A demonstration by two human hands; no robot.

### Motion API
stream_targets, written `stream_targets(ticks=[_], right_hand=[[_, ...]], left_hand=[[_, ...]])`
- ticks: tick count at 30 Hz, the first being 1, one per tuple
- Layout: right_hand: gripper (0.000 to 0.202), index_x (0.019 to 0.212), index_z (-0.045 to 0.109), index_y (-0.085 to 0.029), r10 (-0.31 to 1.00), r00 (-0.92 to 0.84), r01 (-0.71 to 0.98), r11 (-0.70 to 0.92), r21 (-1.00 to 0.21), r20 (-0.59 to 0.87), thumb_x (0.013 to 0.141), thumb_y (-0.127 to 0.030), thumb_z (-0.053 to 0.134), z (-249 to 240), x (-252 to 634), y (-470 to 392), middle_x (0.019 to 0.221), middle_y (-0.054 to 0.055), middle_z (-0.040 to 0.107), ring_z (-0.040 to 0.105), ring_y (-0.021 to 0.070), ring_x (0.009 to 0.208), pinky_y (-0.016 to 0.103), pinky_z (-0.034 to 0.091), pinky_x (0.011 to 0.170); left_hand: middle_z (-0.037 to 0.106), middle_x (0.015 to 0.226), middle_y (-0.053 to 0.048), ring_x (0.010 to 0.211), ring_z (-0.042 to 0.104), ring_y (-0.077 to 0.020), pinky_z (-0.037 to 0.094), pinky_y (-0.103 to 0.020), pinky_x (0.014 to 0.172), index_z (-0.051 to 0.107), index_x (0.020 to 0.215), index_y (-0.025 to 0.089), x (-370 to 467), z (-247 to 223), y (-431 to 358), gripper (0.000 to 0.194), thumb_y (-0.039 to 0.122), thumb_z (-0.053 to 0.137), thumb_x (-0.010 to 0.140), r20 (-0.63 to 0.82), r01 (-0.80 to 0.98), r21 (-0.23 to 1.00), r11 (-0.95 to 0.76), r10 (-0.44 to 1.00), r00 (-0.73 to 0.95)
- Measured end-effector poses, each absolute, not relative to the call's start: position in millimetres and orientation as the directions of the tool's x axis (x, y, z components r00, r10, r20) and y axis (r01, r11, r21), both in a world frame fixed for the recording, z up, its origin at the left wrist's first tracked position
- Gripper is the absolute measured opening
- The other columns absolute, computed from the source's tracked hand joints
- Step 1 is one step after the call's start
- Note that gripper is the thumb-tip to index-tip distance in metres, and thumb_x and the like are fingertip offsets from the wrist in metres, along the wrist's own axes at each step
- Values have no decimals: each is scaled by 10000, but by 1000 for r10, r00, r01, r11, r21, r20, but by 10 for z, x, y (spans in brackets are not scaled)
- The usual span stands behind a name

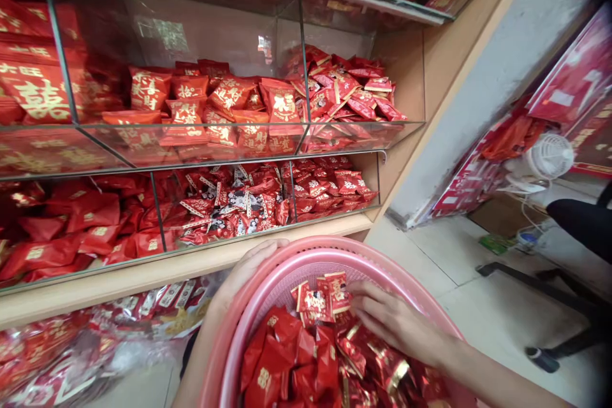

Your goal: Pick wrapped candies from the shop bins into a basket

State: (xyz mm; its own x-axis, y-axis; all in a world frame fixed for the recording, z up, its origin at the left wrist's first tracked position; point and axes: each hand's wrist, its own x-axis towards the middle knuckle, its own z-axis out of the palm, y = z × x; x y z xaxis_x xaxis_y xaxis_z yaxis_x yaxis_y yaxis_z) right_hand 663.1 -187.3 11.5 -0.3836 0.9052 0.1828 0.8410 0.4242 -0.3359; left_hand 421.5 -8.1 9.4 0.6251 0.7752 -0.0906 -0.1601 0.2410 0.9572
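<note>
A round pink plastic basket (296, 254), which seems to be two nested baskets, is in front of me, filled with red candy packets. My left hand (252, 262) grips its outer rim at the far left, the forearm running down along the side. Inside the basket, my right hand (385, 317) reaches in from the right, fingers stretched out against small red-and-gold packets (329, 298); its thumb is hidden. Plain red pouches (282, 357) with small gold marks fill the left part of the basket. Shiny red-and-gold wrapped pieces (373, 366) lie under my right hand.
A wooden shelf (444, 76) with glass-divided bins of red packets (229, 95) stands ahead. Below it are clear bags of packets (52, 357). To the right are a white fan (549, 156), a chair base (540, 306) and tiled floor (444, 255).
</note>
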Motion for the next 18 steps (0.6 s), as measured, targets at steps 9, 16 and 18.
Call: stream_targets(ticks=[9,16,18], right_hand=[[232,1011,553,-228,952,-263,863,304,-404,155,961,-206,327,144,6727,-1918,1074,78,572,604,178,909,311,520,778],[206,1020,528,-218,967,-204,841,254,-478,155,970,-246,329,108,6669,-1860,1157,91,555,578,181,1018,317,499,839],[248,1007,560,-200,960,-259,866,279,-415,107,970,-238,317,85,6647,-1860,1224,104,533,567,197,1066,337,489,886]], left_hand=[[677,1121,-62,1214,488,-274,275,-345,1090,697,979,142,4223,91,-74,319,352,664,740,-82,-160,961,226,784,615],[686,1097,-65,1182,516,-275,313,-344,1061,687,1008,138,4220,107,-111,349,375,638,758,-98,-159,957,241,789,606],[684,1104,-58,1209,492,-268,289,-323,1076,699,980,143,4220,112,-101,324,355,659,739,-99,-158,958,240,791,604]])
